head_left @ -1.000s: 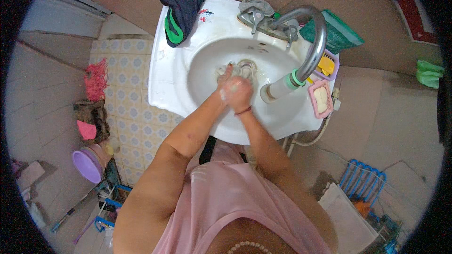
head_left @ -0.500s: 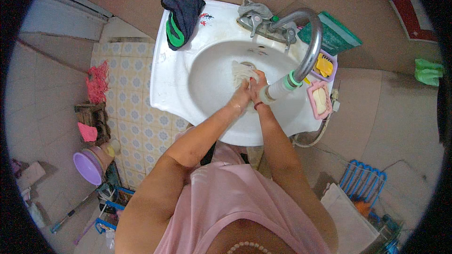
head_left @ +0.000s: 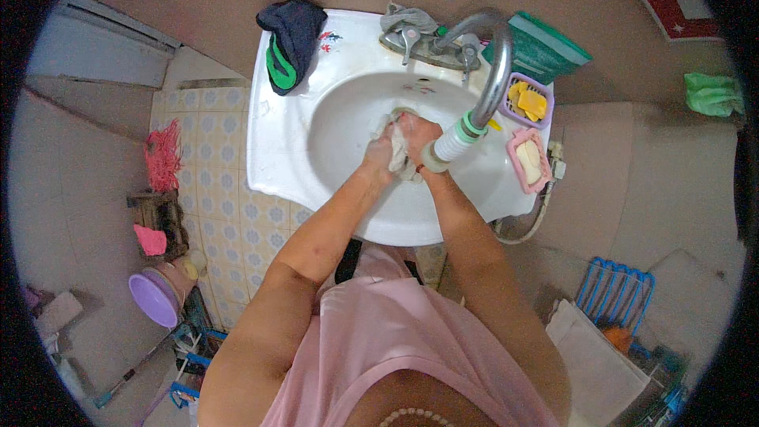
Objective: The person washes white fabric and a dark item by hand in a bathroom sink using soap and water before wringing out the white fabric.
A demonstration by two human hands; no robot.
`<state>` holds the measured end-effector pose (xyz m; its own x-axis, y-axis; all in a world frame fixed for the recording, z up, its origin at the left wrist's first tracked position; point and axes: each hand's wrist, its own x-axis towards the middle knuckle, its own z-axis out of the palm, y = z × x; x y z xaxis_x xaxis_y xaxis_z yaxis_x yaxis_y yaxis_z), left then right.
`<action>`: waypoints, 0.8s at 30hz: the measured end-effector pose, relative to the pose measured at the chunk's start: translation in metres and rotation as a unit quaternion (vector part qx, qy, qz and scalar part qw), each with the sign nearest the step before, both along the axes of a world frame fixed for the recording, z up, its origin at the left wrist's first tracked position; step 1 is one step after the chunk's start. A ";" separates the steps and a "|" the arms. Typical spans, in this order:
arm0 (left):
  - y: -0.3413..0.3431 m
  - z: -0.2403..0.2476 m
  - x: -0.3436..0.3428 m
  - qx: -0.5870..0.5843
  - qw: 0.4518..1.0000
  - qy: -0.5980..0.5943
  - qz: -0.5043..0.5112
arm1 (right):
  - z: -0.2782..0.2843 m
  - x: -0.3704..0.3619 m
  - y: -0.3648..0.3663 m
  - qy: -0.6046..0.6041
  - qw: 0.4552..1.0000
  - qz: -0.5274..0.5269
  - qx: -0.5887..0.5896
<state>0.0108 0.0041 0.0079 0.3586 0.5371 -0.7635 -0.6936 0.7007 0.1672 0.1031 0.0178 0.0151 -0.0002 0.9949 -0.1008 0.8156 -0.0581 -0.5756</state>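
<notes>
Both my hands are down in the white sink basin, with a wet-looking whitish cloth bunched between them. My left hand closes on the cloth's left side. My right hand grips it from the right, its fingers curled over the upper part. Some fingers are blurred or hidden by the cloth. Just right of my right hand hangs the ribbed white nozzle of the curved metal faucet, partly overlapping that hand. I cannot make out whether water runs from it.
A dark cloth with green trim lies on the sink's left corner. A grey rag rests behind the faucet handles. At right sit a purple dish with yellow soap and a pink dish with pale soap. A green plastic container stands behind.
My hands have moved apart slightly, with the cloth now squeezed upright between them. My left hand has shifted to the left. The whole view has tilted a little.
</notes>
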 end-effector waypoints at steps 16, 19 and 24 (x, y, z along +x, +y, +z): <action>-0.024 0.017 -0.021 0.557 0.486 0.627 -0.247 | 0.045 0.028 0.042 0.833 0.427 -0.344 -0.067; -0.019 0.014 -0.001 0.414 0.805 0.366 -0.216 | 0.017 0.047 0.046 0.942 0.315 -0.101 -0.059; -0.011 0.022 0.012 0.118 0.973 -0.060 -0.188 | -0.003 0.086 0.056 0.891 0.427 -0.150 -0.032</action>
